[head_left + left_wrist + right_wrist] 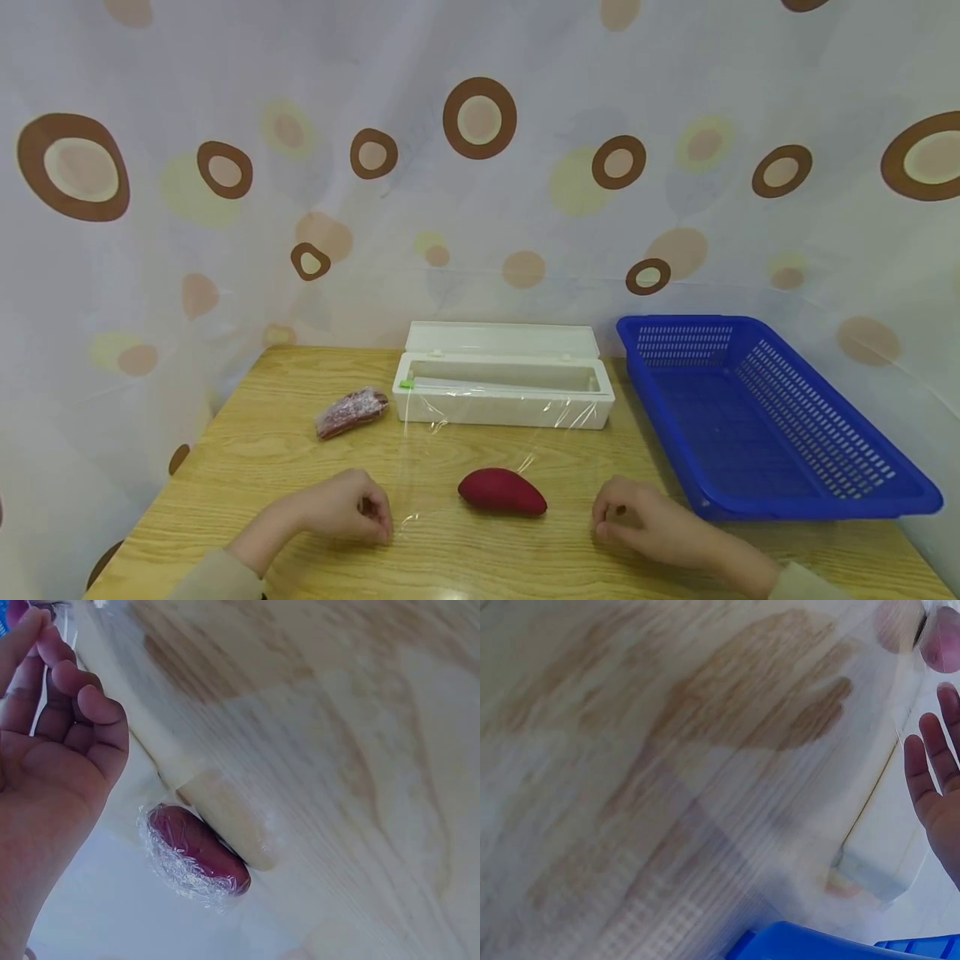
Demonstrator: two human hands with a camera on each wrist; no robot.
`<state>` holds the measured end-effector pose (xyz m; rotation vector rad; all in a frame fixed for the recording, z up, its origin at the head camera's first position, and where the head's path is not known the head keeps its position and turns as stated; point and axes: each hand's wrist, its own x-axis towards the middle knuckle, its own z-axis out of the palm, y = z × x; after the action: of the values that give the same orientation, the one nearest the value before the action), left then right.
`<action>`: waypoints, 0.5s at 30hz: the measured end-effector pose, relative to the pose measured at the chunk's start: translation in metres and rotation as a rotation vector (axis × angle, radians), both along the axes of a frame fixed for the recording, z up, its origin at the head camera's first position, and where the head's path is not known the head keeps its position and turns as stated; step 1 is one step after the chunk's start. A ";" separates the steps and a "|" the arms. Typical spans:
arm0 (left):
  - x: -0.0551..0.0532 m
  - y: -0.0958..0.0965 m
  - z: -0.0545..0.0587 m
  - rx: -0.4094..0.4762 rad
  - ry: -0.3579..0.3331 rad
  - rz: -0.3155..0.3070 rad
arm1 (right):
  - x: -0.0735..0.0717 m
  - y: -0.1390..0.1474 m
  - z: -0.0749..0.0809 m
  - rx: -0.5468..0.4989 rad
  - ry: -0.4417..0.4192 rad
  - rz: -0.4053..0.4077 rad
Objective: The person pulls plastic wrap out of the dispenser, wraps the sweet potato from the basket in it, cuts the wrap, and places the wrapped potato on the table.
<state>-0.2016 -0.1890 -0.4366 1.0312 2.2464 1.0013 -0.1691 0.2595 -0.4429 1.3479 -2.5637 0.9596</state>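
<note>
A sheet of clear cling film [431,500] stretches from a white dispenser box [502,412] toward me, above the wooden table. My left hand [345,504] pinches its near left corner between thumb and forefinger. On the other side my right hand [648,521], thumb and forefinger together, pinches the near right part of the film; that fingertip contact is hidden in the right wrist view. Between the hands lies a bare purple-red sweet potato [501,492], seen through or under the film. Another sweet potato [196,851], wrapped in film, lies left of the box.
The box lid [502,337] stands raised at the back, and a small green piece [407,384] sits on the box's left rim. A large blue plastic basket [675,433] occupies the right side. Behind the table [262,417] hangs a patterned curtain [480,208].
</note>
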 end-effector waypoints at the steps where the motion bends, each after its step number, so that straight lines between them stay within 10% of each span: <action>1: 0.000 -0.001 0.001 0.006 -0.001 0.001 | 0.000 0.000 0.000 -0.006 0.003 -0.013; 15: -0.012 -0.005 0.002 0.019 0.031 0.091 | -0.004 -0.002 -0.001 -0.031 -0.053 -0.181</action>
<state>-0.2140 -0.1940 -0.4349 0.9667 2.3318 1.0536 -0.1728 0.2578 -0.4437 1.0736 -2.6424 1.0107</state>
